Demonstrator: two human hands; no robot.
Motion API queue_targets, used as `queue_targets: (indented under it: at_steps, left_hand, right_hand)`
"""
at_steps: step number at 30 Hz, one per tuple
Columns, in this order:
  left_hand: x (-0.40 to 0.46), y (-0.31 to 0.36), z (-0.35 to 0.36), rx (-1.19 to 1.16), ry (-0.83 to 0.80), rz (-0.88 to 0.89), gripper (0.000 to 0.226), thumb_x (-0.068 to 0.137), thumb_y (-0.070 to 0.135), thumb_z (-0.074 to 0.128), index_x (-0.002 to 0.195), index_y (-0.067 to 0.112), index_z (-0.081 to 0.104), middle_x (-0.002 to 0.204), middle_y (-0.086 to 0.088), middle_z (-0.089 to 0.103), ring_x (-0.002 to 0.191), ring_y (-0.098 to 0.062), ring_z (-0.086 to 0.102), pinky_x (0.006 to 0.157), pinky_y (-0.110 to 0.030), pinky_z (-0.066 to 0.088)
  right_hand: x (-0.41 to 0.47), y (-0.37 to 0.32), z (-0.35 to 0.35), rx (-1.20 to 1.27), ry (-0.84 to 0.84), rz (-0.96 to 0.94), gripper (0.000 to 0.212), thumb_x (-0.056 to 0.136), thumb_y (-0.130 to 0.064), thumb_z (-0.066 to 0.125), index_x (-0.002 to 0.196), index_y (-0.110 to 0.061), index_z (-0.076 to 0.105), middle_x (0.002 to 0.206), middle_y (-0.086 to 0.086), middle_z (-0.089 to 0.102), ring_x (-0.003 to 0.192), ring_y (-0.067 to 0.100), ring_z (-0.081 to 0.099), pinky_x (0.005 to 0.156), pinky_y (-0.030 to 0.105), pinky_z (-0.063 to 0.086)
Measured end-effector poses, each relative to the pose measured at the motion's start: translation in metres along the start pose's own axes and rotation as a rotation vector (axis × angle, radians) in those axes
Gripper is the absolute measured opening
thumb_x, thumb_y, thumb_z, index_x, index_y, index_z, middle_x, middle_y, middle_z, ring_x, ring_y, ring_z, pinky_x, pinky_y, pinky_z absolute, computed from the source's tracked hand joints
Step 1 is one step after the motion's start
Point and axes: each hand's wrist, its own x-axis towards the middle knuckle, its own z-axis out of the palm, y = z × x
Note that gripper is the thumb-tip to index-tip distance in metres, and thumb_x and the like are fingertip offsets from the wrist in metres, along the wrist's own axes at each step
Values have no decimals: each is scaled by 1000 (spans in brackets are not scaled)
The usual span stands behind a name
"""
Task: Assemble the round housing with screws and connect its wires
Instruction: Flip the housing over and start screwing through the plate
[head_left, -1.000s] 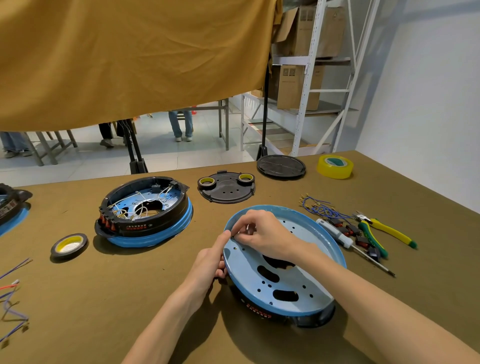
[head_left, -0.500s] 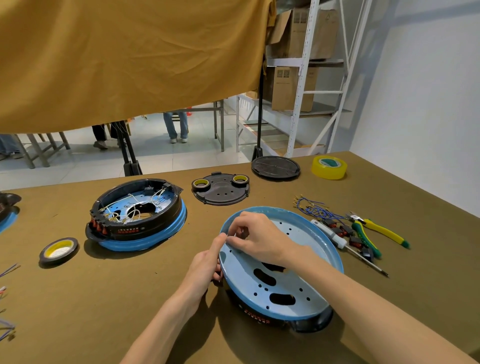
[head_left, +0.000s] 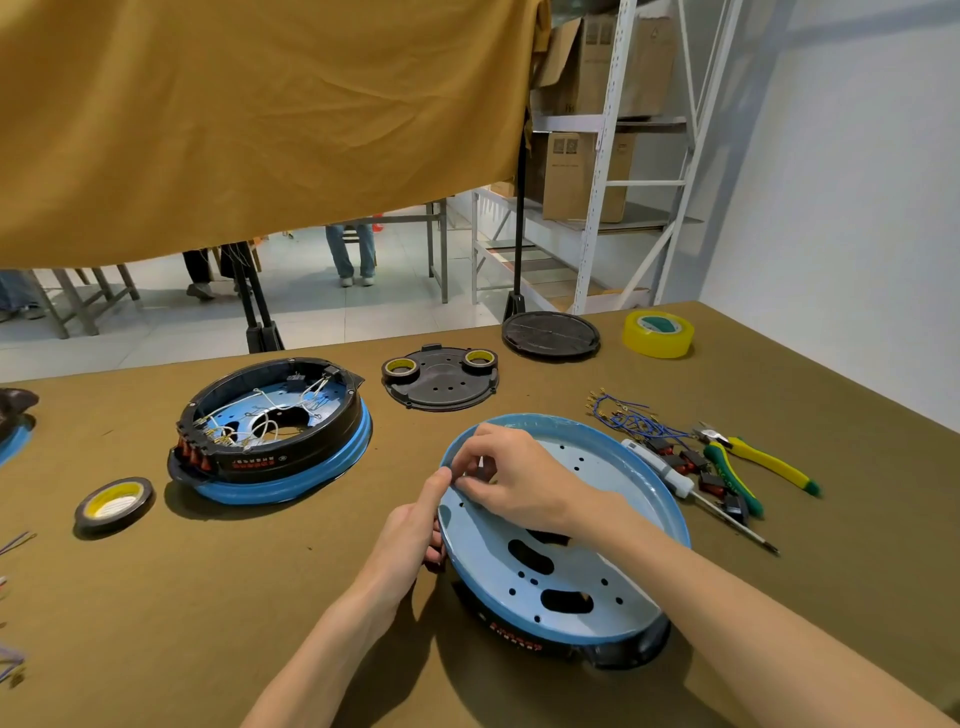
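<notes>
Two hands are working at the left rim of the round housing (head_left: 566, 540), which is lying blue plate up at lower centre of the frame on the tabletop (head_left: 208, 597). My left hand (head_left: 410, 535) is gripping the rim from outside, thumb reaching up over the edge. My right hand (head_left: 511, 483) is curling over the plate, fingertips (head_left: 462, 480) pinching together at one of the small holes; whatever they are holding is too small to make out, probably a screw.

Judgement: I am seating a fastener by hand. To do it well, I am keeping the left grip steady so the tilted plate does not rock, and starting the thread straight before reaching for the screwdriver (head_left: 675, 480), lying just right of the housing.

Around: pliers (head_left: 763, 462) and a bundle of blue wires (head_left: 623, 415) at right; a second housing (head_left: 275, 431) with its wiring exposed at left; black covers and tape rolls further back. Nothing is blocking the hole, though my right forearm is crossing the plate and hiding some openings.
</notes>
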Motion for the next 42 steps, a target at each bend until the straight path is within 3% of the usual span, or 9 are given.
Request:
queue_targets:
  at_steps: [4,7,14,18,21,25,27,37,42]
  left_hand:
    - [-2,1,1,18,8,-19,101,76,87,43,119,-1,67,100,-24,68,96,-41,63,110,-56,46]
    - [-2,2,1,23,8,-14,94,77,86,43,117,5,69,110,-32,67,109,-48,62,110,-55,46]
    - [0,8,2,36,-55,-65,99,67,86,49,122,6,67,100,-19,71,94,-30,61,93,-47,49]
    - [0,17,6,37,-63,-187,74,68,61,66,126,16,60,121,-21,69,101,-31,61,90,-41,48]
    - [4,24,5,33,-57,-232,44,92,35,62,127,10,57,126,-25,66,96,-30,55,79,-36,43]
    - [8,32,7,38,-24,-271,28,94,21,58,119,7,57,110,-22,73,98,-34,66,84,-38,45]
    - [11,36,9,51,-14,-284,25,94,18,58,117,7,57,107,-19,74,104,-37,69,86,-40,45]
    - [13,45,4,88,-66,-280,23,94,15,56,115,5,59,103,-18,71,98,-35,60,85,-42,41]
    - [12,44,1,87,-81,-275,19,93,15,58,109,6,59,97,-18,69,95,-35,59,84,-42,42]
  right_hand:
    - [2,2,2,-44,27,27,13,95,-31,71,99,-19,75,92,-10,60,81,4,53,70,18,41]
    - [0,2,2,-27,33,43,19,94,-37,73,96,-18,74,93,-7,62,82,7,57,70,22,48]
    - [-4,6,-7,-63,36,50,14,94,-35,69,105,-25,72,101,-7,58,92,9,53,87,33,47]
    - [-15,29,-37,-2,368,127,7,93,-17,69,98,-19,74,94,-7,63,84,3,57,78,21,47]
    - [-25,65,-67,-76,615,328,10,93,-11,65,98,-18,71,93,-4,65,83,8,60,76,27,50]
    - [-37,114,-88,-346,337,758,22,97,-26,62,115,-13,63,115,10,62,105,30,62,93,47,53]
    - [-39,123,-88,-363,160,849,25,98,-35,60,106,-11,63,108,10,67,99,29,64,90,48,56]
    - [-44,138,-91,-311,-88,847,22,98,-26,66,105,-6,64,107,15,70,100,32,67,82,40,54]
    - [-43,123,-99,-361,83,702,21,98,-28,66,95,-7,64,101,17,66,88,33,64,74,41,51]
